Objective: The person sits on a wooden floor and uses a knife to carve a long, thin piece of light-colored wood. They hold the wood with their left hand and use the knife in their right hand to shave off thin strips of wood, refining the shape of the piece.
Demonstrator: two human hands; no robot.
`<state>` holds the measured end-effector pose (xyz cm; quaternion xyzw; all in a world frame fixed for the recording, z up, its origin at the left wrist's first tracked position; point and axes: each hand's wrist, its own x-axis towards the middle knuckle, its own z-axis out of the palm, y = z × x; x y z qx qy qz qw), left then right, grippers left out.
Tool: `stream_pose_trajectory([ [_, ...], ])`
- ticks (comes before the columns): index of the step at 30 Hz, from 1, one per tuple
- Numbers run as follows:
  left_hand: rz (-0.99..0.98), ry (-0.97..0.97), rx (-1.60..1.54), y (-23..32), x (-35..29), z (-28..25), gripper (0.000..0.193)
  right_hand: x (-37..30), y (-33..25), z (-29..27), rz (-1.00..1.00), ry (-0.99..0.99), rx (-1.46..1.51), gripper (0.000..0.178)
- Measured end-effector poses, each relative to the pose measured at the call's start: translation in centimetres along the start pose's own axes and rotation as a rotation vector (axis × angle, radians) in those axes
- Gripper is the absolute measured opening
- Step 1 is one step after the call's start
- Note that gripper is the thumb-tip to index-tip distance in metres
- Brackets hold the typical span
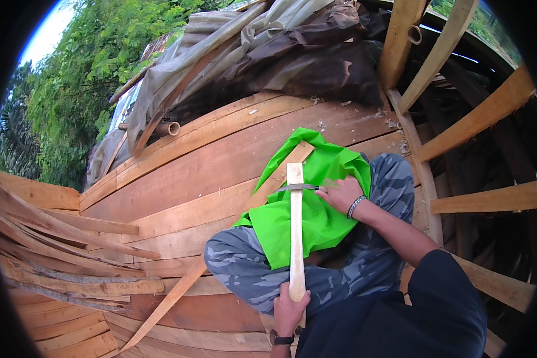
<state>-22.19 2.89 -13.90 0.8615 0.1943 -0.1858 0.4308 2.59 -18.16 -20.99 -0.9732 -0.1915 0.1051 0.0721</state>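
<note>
A pale wooden tool handle [296, 232] with a swollen lower end lies lengthwise over my lap, its squared end pointing away from me. My left hand [289, 310] is wrapped round the swollen end. In my right hand [341, 195] is the dark grip of a narrow grey-bladed hand tool [292, 187]; whether knife or file I cannot tell. Its blade crosses the wooden handle just below the squared end. Bright green cloth [328, 230] covers my crossed legs beneath. A narrow board [268, 182] slants under the wooden handle, partly hidden by the cloth and my leg.
I sit on a plank floor [179, 173] with pale shavings scattered at its far right. Loose wood strips [77, 280] are piled at the left. Crumpled plastic sheeting [238, 53] lies along the far edge beside a bamboo pole [172, 128]. Wooden posts [477, 116] stand close on the right.
</note>
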Motion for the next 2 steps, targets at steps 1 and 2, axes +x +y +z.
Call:
stream_pose_trajectory([
  [1, 0.002, -0.002, -0.003, -0.02, 0.11, 0.03, 0.044, 0.67, 0.51, -0.30, 0.073, 0.035, 0.018, 0.045],
  [2, 0.003, -0.003, -0.007, -0.05, 0.39, 0.04, 0.045, 0.67, -0.05, -0.22, 0.102, -0.011, -0.022, 0.041],
])
